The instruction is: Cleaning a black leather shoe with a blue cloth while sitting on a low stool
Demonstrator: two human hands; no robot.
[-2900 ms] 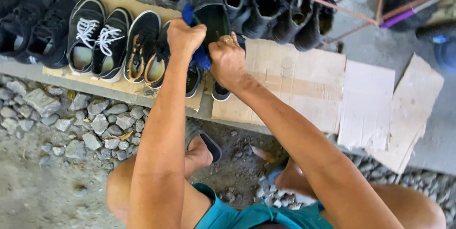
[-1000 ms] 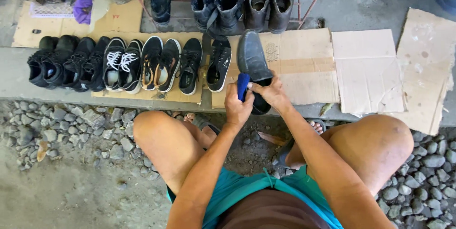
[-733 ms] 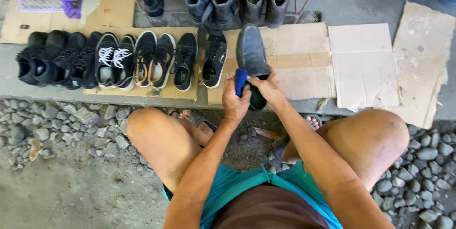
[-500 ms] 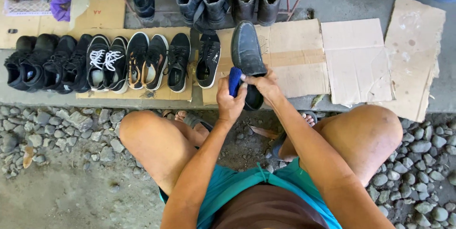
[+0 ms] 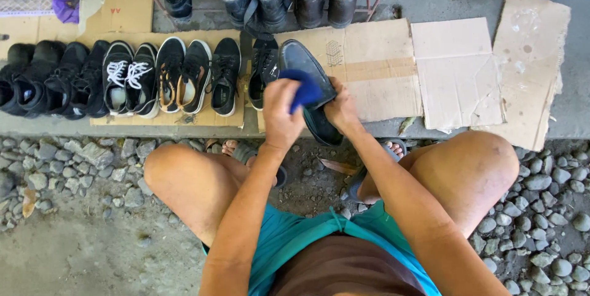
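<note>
I see flattened cardboard sheets (image 5: 455, 69) on a concrete ledge, gravel (image 5: 67, 167) below, and a row of sneakers (image 5: 153, 78) along it. The left hand (image 5: 279, 115) is closed on a blue cloth (image 5: 305, 87), pressing it to the dark shoe (image 5: 304, 69) gripped by the right hand (image 5: 341, 109) over the ledge. Since a second ago the cloth has moved up the shoe (its heel is hidden behind both hands).

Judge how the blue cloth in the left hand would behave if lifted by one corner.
The blue cloth is bunched in the left hand and draped over the dark leather shoe, so it looks floppy and would probably hang limp. It seems light and unlikely to slip from a pinch. It probably would not roll or break.
</note>
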